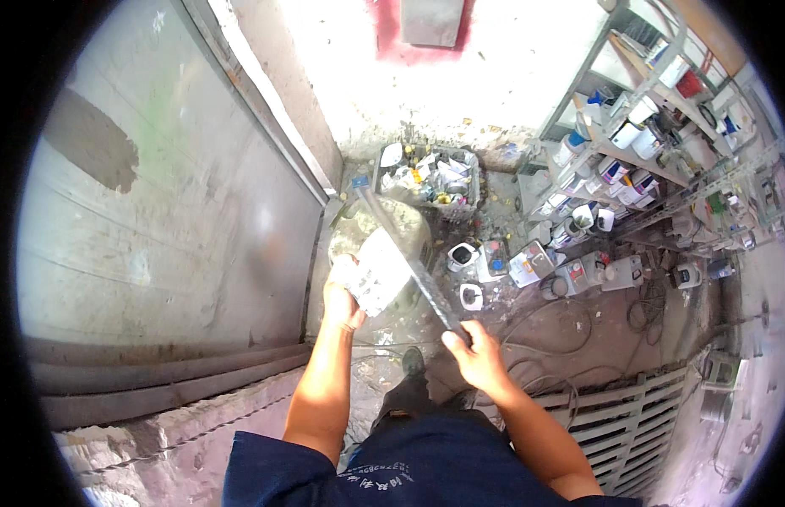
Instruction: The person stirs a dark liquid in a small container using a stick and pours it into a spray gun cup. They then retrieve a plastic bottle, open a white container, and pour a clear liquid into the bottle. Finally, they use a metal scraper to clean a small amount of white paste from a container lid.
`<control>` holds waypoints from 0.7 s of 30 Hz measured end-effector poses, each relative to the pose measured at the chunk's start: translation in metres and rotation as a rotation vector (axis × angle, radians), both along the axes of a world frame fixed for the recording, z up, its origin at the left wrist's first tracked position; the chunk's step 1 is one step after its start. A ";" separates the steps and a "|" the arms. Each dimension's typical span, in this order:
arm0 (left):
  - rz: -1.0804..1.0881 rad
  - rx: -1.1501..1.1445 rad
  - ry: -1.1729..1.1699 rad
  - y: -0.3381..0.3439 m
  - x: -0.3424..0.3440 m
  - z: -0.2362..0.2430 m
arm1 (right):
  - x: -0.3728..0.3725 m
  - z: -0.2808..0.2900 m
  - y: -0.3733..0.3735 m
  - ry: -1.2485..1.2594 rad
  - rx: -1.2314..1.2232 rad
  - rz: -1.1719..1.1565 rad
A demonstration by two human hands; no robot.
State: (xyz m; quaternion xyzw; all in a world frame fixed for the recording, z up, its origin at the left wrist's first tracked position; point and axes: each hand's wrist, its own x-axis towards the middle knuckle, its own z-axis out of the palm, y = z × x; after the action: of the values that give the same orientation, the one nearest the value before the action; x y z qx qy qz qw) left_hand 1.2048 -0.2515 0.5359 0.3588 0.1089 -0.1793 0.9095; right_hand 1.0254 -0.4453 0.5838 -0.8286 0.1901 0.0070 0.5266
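My right hand [477, 359] grips the lower end of a long, narrow grey bar [416, 266]. The bar slants up and to the left, and a small blue piece sits at its far tip. In my left hand [340, 291] is a white sheet-like piece [381, 275] with faint grey marks, washed out by bright light. It lies close against the bar's left side; I cannot tell whether the two touch. Below both is a pale, stained, rounded drum-like object [359, 221], partly hidden by the white piece and the bar.
Beyond the drum-like object stands a bin [475, 177] heaped with rubbish. White tubs [470, 297] and a rectangular can [530, 264] sit on the dirty floor. At right, a shelf rack [654, 165] holds many containers. Hoses [540, 342] and a slatted grate [633, 422] lie nearer me; a metal door [181, 220] is at left.
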 end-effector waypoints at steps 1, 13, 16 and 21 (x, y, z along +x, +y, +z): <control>-0.027 -0.090 0.030 -0.010 -0.006 0.005 | -0.001 -0.005 0.003 -0.068 -0.045 -0.004; -0.087 -0.228 0.182 -0.068 -0.054 0.049 | -0.024 -0.005 0.001 -0.021 -0.422 0.209; -0.088 -0.213 0.238 -0.073 -0.049 0.049 | -0.030 0.002 -0.003 0.011 -0.426 0.223; -0.117 -0.208 0.277 -0.080 -0.057 0.043 | -0.050 0.016 -0.010 0.138 -0.421 0.255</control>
State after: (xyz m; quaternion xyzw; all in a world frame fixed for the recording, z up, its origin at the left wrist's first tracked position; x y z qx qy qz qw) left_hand 1.1478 -0.3317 0.5793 0.2403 0.1927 -0.2898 0.9061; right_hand 0.9758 -0.4553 0.5999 -0.9348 0.1167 0.0905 0.3231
